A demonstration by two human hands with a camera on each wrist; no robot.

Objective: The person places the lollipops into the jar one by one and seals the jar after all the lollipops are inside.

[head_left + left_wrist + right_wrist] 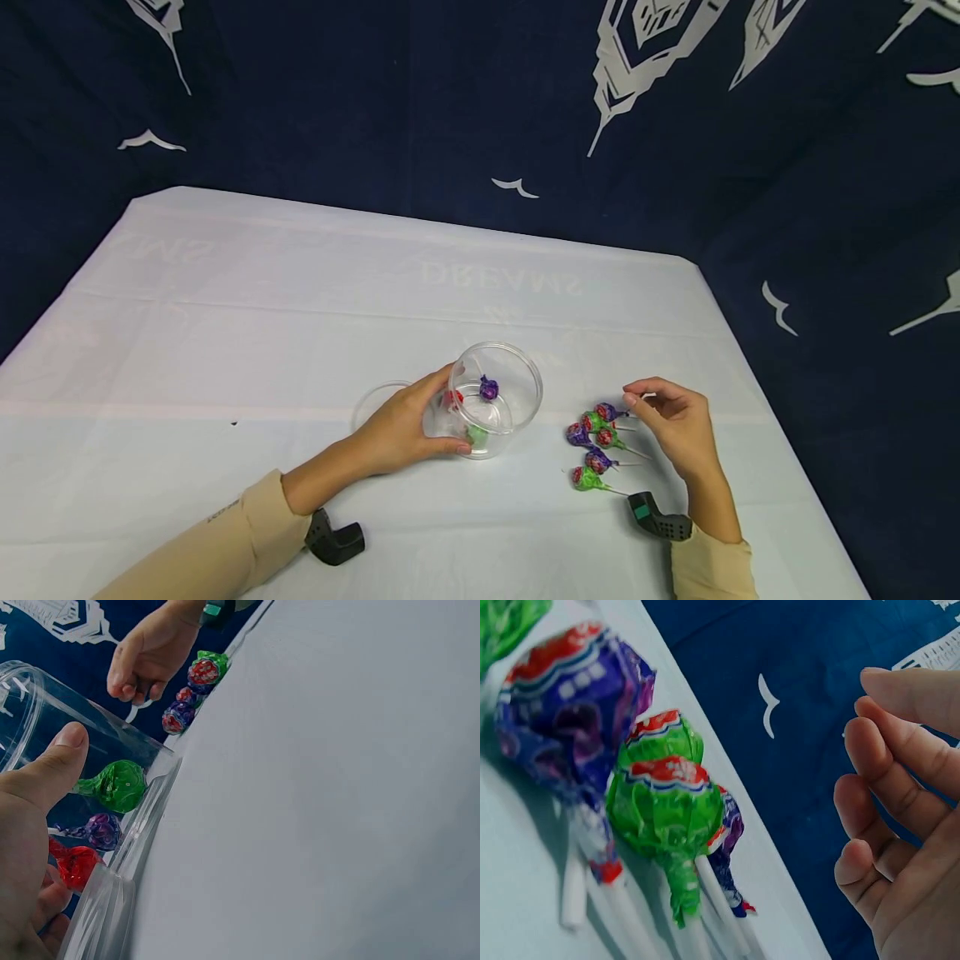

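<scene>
Lollipops [606, 438] nearer the right edge of the table [225, 350], probably light, hard and slick-wrapped, best pinched by the stick [627, 919], right hand [678, 425] loosely curled, empty, left hand [405, 429] wrapped round a likely flimsy cup [521, 421] with 3 inside.

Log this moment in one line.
left hand: grips clear cup | right hand: empty, near lollipops | inside: red lollipop, green lollipop, purple lollipop

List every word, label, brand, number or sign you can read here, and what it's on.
"DREAMS": faint and flipped, on the white cloth.
Faint lettering, far left of the same cloth: too faint to read.
Small dark marking on the left sleeve: too small to read.
Lollipop wrappers: printed, but no words legible.
</scene>
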